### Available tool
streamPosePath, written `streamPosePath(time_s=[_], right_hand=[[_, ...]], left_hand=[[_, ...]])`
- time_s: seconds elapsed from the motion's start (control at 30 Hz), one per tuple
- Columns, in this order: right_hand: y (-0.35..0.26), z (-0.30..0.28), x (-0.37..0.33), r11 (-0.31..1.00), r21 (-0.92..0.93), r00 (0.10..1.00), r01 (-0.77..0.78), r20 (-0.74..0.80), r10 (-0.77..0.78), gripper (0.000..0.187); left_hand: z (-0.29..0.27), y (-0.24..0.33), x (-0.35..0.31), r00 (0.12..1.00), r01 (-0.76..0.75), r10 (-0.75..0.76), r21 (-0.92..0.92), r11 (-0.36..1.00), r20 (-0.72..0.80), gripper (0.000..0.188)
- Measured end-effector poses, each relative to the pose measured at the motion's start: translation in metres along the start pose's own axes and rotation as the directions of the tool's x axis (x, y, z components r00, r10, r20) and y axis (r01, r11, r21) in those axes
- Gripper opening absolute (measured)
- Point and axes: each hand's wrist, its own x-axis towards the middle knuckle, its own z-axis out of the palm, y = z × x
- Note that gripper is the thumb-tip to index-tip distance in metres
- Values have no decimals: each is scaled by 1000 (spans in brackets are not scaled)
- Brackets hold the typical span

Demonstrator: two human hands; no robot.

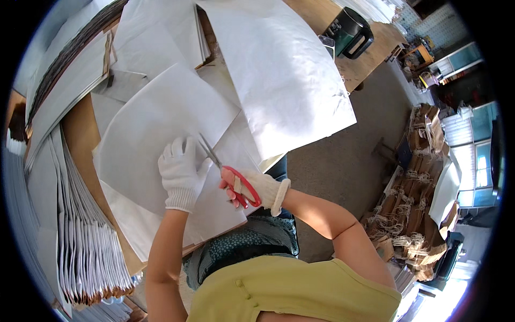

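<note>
My left hand (180,167), in a white knit glove, lies flat with fingers stretched on a large white paper sheet (155,118). Just to its right, my right hand (252,188) wears a cream glove that leaves some fingertips bare. It grips a pair of scissors (241,185) by the red handles. The metal blades point up and left over the paper, their tips close to my left fingertips. Whether the blades touch the sheet I cannot tell. More white sheets lie beneath, and a big white sheet (289,75) spreads to the right, overhanging the table edge.
At left stands a thick row of folded white paper bags (86,236). A dark electric kettle (348,33) sits on the wooden table (383,45) at the back right. Tied brown paper bundles (413,198) are piled along the right, beyond the grey floor (332,166).
</note>
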Motion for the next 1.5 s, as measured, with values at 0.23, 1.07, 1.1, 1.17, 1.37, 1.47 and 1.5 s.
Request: streamPosePath(time_s=[0.23,1.07,1.1,1.17,1.37,1.47,1.5], right_hand=[[17,13,-10,976,75,979,206,-17,-205,54],[15,1,21,958,211,980,-194,83,181,99],[11,0,22,957,208,978,-203,85,189,99],[10,-1,20,982,123,988,-144,75,135,88],[21,-4,11,997,33,997,-65,39,63,71],[9,-1,12,999,-24,999,28,34,-27,83],[9,0,12,999,-23,998,46,37,-45,90]], left_hand=[[29,14,34,989,-109,96,125,986,110,53],[-26,-21,-30,967,181,-125,-251,951,221,44],[-24,-21,-27,965,198,-149,-233,952,214,46],[-21,-19,-22,961,231,-192,-199,952,198,50],[-17,-20,-24,971,162,-128,-165,973,200,54],[-18,-21,-23,965,200,-157,-202,959,207,51],[-19,-20,-24,970,185,-144,-213,959,197,50]])
